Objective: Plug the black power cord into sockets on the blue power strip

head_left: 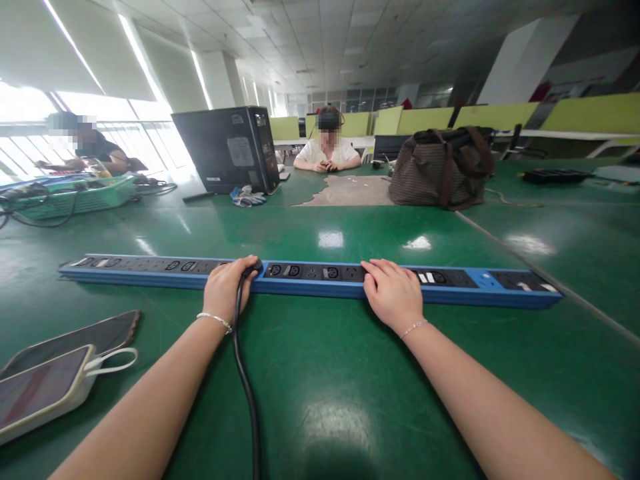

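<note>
A long blue power strip (310,285) with several black sockets lies across the green table (330,373). My left hand (227,290) grips a black plug (251,268) pressed against a socket near the strip's middle; its black cable (245,380) runs back toward me. My right hand (393,293) rests flat on the strip a little to the right, fingers together, holding it down.
Two phones (65,373) lie at the near left, one on a white power bank. Farther back stand a black computer case (230,150), a brown bag (443,167) and a green basket (75,197) with cables. One person sits opposite, another at the far left.
</note>
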`<state>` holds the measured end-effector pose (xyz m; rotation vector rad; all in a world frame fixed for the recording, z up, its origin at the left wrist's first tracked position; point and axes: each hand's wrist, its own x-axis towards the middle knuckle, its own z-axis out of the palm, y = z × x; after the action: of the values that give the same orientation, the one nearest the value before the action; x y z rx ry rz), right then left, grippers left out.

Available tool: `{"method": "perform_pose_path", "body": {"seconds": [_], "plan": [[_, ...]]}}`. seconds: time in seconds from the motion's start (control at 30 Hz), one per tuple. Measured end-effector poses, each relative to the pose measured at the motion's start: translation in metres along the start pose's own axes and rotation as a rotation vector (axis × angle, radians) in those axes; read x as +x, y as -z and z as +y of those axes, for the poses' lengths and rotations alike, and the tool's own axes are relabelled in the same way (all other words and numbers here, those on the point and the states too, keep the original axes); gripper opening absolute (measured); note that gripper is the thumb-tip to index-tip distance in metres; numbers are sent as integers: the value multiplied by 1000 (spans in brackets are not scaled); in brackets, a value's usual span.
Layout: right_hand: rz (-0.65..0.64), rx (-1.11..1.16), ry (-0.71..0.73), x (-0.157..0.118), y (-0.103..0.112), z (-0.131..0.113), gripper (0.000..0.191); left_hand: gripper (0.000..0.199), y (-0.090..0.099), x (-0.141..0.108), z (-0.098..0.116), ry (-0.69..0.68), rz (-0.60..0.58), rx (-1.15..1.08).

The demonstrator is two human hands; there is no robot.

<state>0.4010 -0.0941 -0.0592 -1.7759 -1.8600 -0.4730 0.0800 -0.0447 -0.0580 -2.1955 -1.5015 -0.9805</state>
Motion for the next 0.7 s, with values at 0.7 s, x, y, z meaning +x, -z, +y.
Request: {"method": "perform_pose_path", "body": {"seconds": [0.7], "plan": [[-36,8,-3,1,2,0,37,29,10,-3,3,-37,-46,83]]}}
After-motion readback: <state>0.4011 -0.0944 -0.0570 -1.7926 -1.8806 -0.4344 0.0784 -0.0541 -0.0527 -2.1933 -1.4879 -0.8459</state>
